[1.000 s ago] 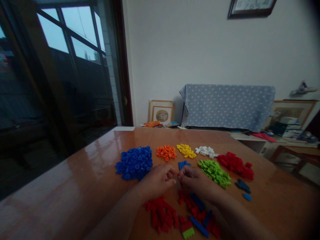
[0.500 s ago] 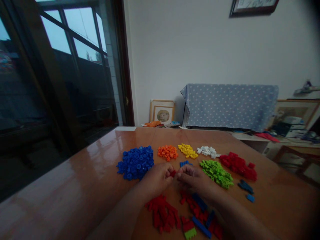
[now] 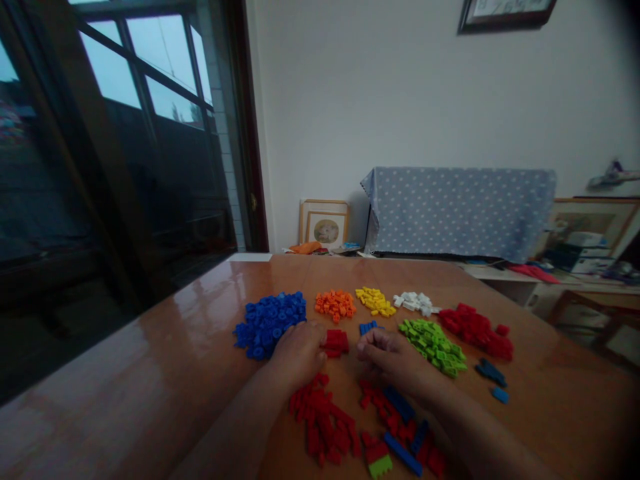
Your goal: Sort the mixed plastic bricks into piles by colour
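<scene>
A: Where is the red toy-brick block (image 3: pixel 337 342) to be found?
B: It is seen between the two hands, at the fingertips of the left hand (image 3: pixel 299 350). It seems to be clamped there by thumb and fingers; whether it is lifted or rested on the tabletop (image 3: pixel 200 320) cannot be told.

A: And the right hand (image 3: pixel 387 357)?
B: It is held just beside the block, apart from it, with the fingers curled in toward the thumb. Whether a small brick is pinched inside cannot be made out.

A: What could go wrong?
B: The block could be dropped or split, it is judged, if it is gripped only by its edge or if its joints are loosely pressed. The pile of blue round pieces (image 3: pixel 273 323), set right by the left hand, could be scattered by a sideways sweep.

A: And on the other side?
B: The lime-green bricks (image 3: pixel 434 347) could be knocked by the right hand's knuckles. Nearer the body, loose red bricks (image 3: pixel 323 423) could be dragged by a lowered forearm.
</scene>
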`<state>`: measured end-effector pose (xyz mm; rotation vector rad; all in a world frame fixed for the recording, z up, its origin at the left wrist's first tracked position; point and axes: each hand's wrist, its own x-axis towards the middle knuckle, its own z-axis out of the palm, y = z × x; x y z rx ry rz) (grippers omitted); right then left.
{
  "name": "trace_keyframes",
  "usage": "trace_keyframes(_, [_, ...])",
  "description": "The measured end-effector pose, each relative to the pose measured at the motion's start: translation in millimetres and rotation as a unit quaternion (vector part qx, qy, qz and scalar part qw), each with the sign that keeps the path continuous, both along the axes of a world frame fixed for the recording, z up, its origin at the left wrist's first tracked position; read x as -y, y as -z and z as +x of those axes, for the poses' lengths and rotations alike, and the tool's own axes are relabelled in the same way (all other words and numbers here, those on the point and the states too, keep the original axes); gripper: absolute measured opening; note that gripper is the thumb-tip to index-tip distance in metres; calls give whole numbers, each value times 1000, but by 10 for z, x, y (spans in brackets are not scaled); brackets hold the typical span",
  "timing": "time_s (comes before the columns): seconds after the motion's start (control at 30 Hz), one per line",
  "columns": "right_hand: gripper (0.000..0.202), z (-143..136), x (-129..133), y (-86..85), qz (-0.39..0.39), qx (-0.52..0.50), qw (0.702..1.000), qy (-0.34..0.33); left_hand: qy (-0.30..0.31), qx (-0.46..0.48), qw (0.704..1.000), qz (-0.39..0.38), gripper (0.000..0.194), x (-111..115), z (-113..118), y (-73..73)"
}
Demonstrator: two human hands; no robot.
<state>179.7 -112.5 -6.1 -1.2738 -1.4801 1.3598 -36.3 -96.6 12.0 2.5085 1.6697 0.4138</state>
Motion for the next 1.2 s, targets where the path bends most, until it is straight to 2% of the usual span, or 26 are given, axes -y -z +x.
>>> trace_keyframes(0.33, [25, 18, -22, 66, 30, 33, 999, -1, -33, -26, 999, -31, 3, -28, -1, 13])
trace_keyframes(0.53, [22, 31, -33, 35, 53, 41, 998, -1, -41, -34, 999, -9, 5, -27, 11, 17])
trace_keyframes(0.67, [21, 138, -53, -4, 75, 75, 994, -5, -33, -24, 999, -4, 4, -40, -9, 49])
trace_keyframes(0.8, [14, 326, -35, -53, 85, 174, 980, -54, -28, -15, 999, -5, 6, -44, -30, 40])
trace_keyframes(0.93, [5, 431, 13, -102, 119, 270, 951, -94, -33, -5, 999, -14, 12, -20, -44, -47])
trace_keyframes(1.07, [4, 406, 57, -152, 131, 308, 934, -125, -44, 15, 998, -43, 12, 3, -90, -141])
trace_keyframes(1.2, [7, 356, 115, -217, 119, 323, 921, -181, -18, 20, 993, -117, 11, 8, -169, -122])
